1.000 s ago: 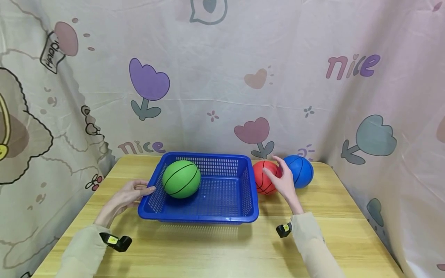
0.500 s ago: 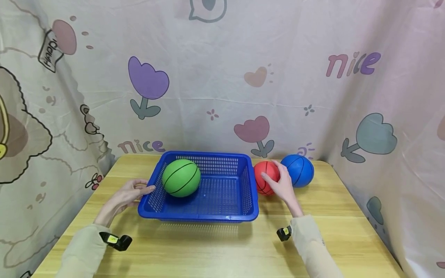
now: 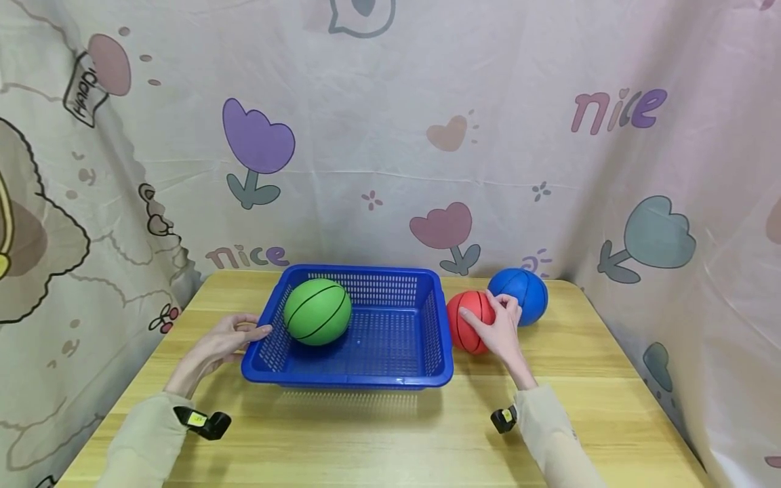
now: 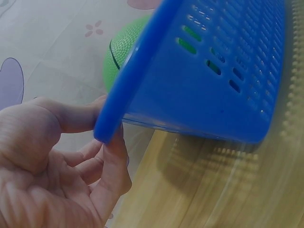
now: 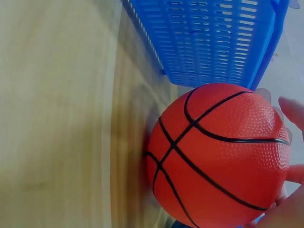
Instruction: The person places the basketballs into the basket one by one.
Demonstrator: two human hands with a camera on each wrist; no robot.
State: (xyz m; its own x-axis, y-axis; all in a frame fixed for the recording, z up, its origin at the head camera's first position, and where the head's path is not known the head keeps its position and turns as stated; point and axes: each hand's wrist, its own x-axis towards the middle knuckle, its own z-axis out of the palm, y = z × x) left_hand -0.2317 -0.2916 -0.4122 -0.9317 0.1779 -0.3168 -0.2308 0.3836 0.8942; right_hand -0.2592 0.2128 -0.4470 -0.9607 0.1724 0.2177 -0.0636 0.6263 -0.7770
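A blue plastic basket (image 3: 348, 381) stands on the table with a green toy basketball (image 3: 318, 312) in its left part. My left hand (image 3: 227, 342) pinches the basket's left rim; in the left wrist view the thumb lies on the rim and the fingers curl beneath it. Just right of the basket is a red toy basketball (image 3: 468, 322) with black lines. My right hand (image 3: 502, 329) grips its right side, thumb at the front and fingers round the back. A blue toy basketball (image 3: 521, 295) sits behind that hand, partly hidden by it.
The wooden table (image 3: 366, 447) ends at the back against a printed curtain (image 3: 366, 135), which also hangs along both sides. A small black wrist camera (image 3: 204, 423) is strapped to each sleeve.
My right hand has come down onto the red basketball and drawn it slightly nearer. The blue basketball has shifted a little left. My left hand and the basket stay put.
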